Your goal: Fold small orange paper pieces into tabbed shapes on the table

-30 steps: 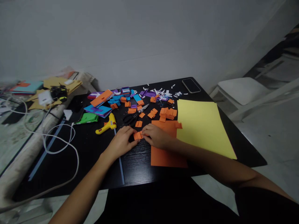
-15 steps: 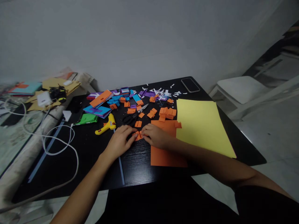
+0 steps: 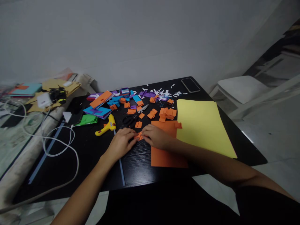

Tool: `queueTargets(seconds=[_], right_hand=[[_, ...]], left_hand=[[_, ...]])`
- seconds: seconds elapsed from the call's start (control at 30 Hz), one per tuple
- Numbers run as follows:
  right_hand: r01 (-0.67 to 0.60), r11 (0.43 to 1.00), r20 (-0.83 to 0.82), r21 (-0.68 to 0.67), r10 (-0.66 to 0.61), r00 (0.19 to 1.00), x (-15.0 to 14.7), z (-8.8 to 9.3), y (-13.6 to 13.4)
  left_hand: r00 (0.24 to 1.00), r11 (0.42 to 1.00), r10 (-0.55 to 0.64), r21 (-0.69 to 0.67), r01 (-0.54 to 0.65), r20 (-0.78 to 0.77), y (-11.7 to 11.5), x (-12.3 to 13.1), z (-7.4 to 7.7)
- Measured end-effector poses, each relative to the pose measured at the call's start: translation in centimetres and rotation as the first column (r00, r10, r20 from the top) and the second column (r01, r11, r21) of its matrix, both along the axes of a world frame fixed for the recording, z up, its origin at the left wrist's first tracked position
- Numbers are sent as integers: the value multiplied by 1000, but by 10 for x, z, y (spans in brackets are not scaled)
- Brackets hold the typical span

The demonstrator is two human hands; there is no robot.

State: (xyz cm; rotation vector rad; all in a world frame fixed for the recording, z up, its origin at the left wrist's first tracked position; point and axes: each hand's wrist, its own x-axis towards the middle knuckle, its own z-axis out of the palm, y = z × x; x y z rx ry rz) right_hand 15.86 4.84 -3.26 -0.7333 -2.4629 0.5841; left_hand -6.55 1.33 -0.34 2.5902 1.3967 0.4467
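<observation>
A small creased orange paper piece (image 3: pixel 140 135) lies on the black table between my hands. My left hand (image 3: pixel 122 141) is closed, its fingertips pinching the piece's left side. From the right, my right hand (image 3: pixel 155 135) grips its other side with closed fingers. Part of the piece is hidden under the fingertips. Just above lies another orange piece (image 3: pixel 138 124), with black-handled scissors (image 3: pixel 131 118) beside it. Under my right wrist is a large orange sheet (image 3: pixel 164 157). A yellow glue gun (image 3: pixel 107 125) rests left of my hands.
A yellow sheet (image 3: pixel 201 125) covers the table's right part, below a phone (image 3: pixel 190 85). Stacked orange pieces (image 3: pixel 168 113), white scraps (image 3: pixel 161 93) and folded blue papers (image 3: pixel 98 111) lie behind. A white cable (image 3: pixel 76 162) loops at the left; a white chair (image 3: pixel 243 89) stands right.
The fingers of my left hand have shifted slightly over the left side of the small orange piece. My right hand has barely moved.
</observation>
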Motion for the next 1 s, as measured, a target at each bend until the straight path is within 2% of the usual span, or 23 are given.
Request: queueTargets(seconds=[0.43, 1.0], right_hand=[[2, 1000, 1, 7, -2, 1000, 0, -3, 1], [1, 1000, 31, 12, -2, 1000, 1, -2, 1]], left_hand=[[1000, 1000, -8, 29, 8, -27, -1, 2, -3], [1000, 1000, -2, -10, 1, -16, 0, 1, 0]])
